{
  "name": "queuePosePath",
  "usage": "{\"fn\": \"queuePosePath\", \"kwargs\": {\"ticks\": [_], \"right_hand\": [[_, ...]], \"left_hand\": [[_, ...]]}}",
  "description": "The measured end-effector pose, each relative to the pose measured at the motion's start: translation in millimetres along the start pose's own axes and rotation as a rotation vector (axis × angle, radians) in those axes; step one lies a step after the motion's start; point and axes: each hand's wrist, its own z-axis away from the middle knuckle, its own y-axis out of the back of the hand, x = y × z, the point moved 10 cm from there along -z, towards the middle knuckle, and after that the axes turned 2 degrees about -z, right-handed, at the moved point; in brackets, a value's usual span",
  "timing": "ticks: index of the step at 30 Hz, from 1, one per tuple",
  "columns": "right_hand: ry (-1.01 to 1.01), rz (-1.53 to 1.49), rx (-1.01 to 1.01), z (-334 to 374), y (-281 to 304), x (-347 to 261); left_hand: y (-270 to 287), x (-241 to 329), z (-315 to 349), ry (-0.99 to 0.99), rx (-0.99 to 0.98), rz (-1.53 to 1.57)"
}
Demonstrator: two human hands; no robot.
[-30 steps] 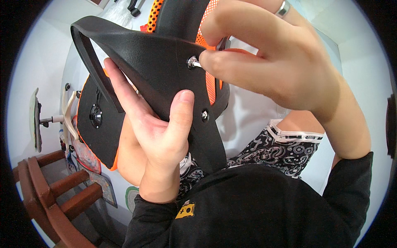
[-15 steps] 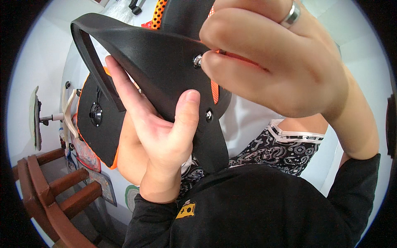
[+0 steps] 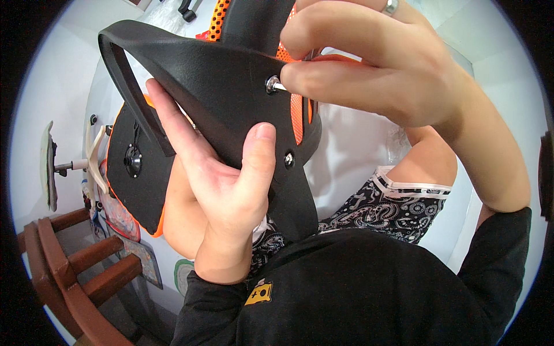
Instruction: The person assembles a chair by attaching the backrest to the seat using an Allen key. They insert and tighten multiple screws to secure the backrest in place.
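My left hand (image 3: 222, 179) holds a curved black plastic armrest (image 3: 208, 86) from below, its thumb raised along one side and its fingers stretched along the other. Two bolts show in the part: an upper bolt (image 3: 270, 85) and a lower bolt (image 3: 289, 158). Between the closed fingers of my right hand (image 3: 369, 75) is a thin metal rod, apparently a hex key (image 3: 280, 87), whose visible end meets the upper bolt. Most of it is hidden by the fingers. Orange mesh (image 3: 296, 118) shows behind the black plastic.
A black, orange-edged cushion (image 3: 135, 179) with a round black fitting lies by my left leg. At far left, a chair base with cream legs (image 3: 97, 158) lies tipped over, near brown wooden rails (image 3: 69, 248). Clear plastic wrap (image 3: 164, 23) lies at the top.
My right hand has turned and drawn back slightly upward, uncovering the metal rod at the upper bolt and more orange mesh. My left hand and the armrest have barely moved.
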Motion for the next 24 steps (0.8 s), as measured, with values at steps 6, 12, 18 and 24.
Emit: {"fn": "queuePosePath", "kwargs": {"ticks": [6,12,18,24], "right_hand": [[-0.258,-0.192,0.027,18.0,-8.3,9.8],[-0.618,-0.139,-0.021,9.1,4.5,10.0],[-0.874,-0.155,0.165,51.0,-6.5,-1.4],[-1.167,-0.029,0.433,64.8,-12.3,-16.7]], "left_hand": [[-1.2,2.8,1.2,0.017,0.008,-0.008],[-0.8,8.1,4.6,-0.096,0.063,-0.064],[-0.4,9.1,4.8,-0.121,0.081,-0.095],[-1.7,7.4,4.7,-0.100,0.080,-0.058]]}}
